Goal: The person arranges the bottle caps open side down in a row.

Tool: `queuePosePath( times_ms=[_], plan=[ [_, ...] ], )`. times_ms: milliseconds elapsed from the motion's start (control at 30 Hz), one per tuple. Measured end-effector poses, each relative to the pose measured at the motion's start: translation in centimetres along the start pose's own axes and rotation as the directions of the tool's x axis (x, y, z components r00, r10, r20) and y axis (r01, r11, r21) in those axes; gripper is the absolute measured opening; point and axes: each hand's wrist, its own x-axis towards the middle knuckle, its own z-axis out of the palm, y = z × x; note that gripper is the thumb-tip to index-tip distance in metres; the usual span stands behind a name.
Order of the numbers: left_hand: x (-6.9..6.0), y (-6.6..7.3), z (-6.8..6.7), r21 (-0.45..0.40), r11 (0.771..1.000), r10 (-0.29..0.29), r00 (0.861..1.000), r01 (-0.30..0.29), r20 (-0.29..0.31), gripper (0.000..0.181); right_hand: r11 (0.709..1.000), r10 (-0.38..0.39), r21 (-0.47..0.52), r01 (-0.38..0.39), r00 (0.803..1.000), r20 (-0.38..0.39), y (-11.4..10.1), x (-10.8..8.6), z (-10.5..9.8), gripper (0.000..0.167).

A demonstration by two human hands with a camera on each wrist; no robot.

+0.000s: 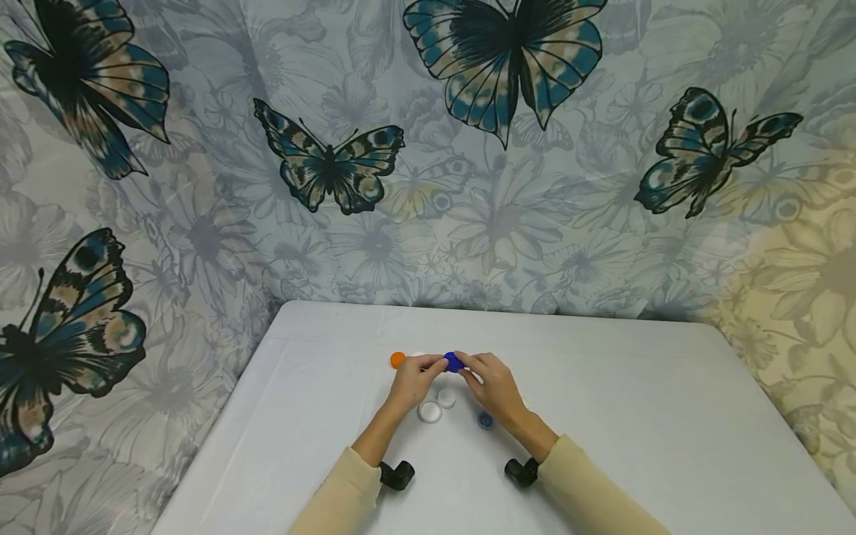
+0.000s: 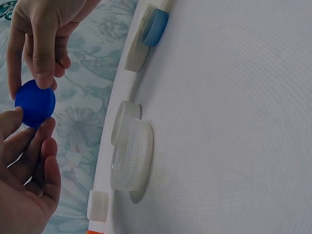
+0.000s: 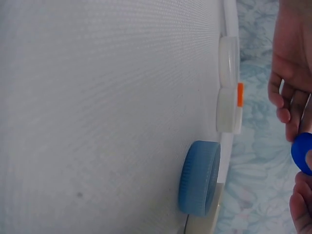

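Note:
A dark blue round cap [image 1: 453,362] is raised above the white table between both hands. My left hand [image 1: 416,379] pinches its left edge with thumb and fingertips; in the left wrist view this hand [image 2: 24,175] is at lower left. On the opposite edge, my right hand [image 1: 495,385] pinches the same cap [image 2: 35,103] with thumb and finger. The right wrist view shows the cap [image 3: 302,152] cut off at the frame's edge. Below the hands lie two whitish caps, a larger one [image 1: 429,412] and a smaller one [image 1: 446,398].
A lighter blue cap [image 1: 485,420] lies near the right wrist, by a partly hidden cream lid [image 2: 139,51]. An orange cap [image 1: 397,360] is left of the left hand, near a small white cap [image 2: 98,205]. Butterfly-patterned cloth [image 1: 328,245] hangs behind the table [image 1: 642,416].

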Motion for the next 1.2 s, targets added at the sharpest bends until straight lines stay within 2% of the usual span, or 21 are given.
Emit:
queuePosePath(
  times_ms=[167, 300, 633, 733, 867, 967, 1033, 1200],
  plan=[
    [0.0, -0.1, 0.0, -0.013, 1.0, -0.02, 1.0, 0.02, -0.01, 0.032, 1.0, 0.004, -0.018, -0.003, 0.999, 0.045, -0.1, 0.0, -0.1, 0.054],
    [0.1, -0.1, 0.0, 0.006, 0.999, -0.034, 0.999, 0.034, -0.024, 0.031, 0.999, 0.03, -0.025, -0.028, 0.996, 0.082, -0.1, 0.0, -0.1, 0.054],
    [0.3, -0.1, -0.3, 0.014, 1.0, 0.001, 0.999, 0.0, -0.051, 0.03, 0.993, 0.117, -0.002, -0.118, 0.982, 0.149, -0.2, 0.6, 0.1, 0.045],
    [0.5, -0.1, -0.5, 0.033, 0.999, 0.004, 0.999, -0.002, -0.044, 0.031, 0.982, 0.183, 0.002, -0.187, 0.961, 0.209, -0.3, 1.1, 0.2, 0.043],
    [0.8, -0.3, -0.8, 0.068, 0.998, 0.016, 1.0, -0.015, -0.015, 0.032, 0.956, 0.278, 0.001, -0.293, 0.91, 0.308, -0.2, 1.7, 0.2, 0.042],
    [1.0, -0.5, -1.0, 0.096, 0.994, 0.042, 0.999, -0.044, 0.02, 0.035, 0.939, 0.322, 0.004, -0.345, 0.88, 0.35, 0.0, 2.0, 0.3, 0.042],
    [1.1, -0.7, -1.0, 0.118, 0.991, 0.06, 0.998, -0.064, 0.038, 0.037, 0.932, 0.33, 0.021, -0.361, 0.873, 0.36, 0.2, 2.1, 0.4, 0.04],
    [1.3, -1.2, -1.1, 0.165, 0.985, 0.054, 0.998, -0.059, 0.039, 0.039, 0.921, 0.337, 0.058, -0.386, 0.861, 0.382, 0.7, 2.6, 1.1, 0.035]
  ],
)
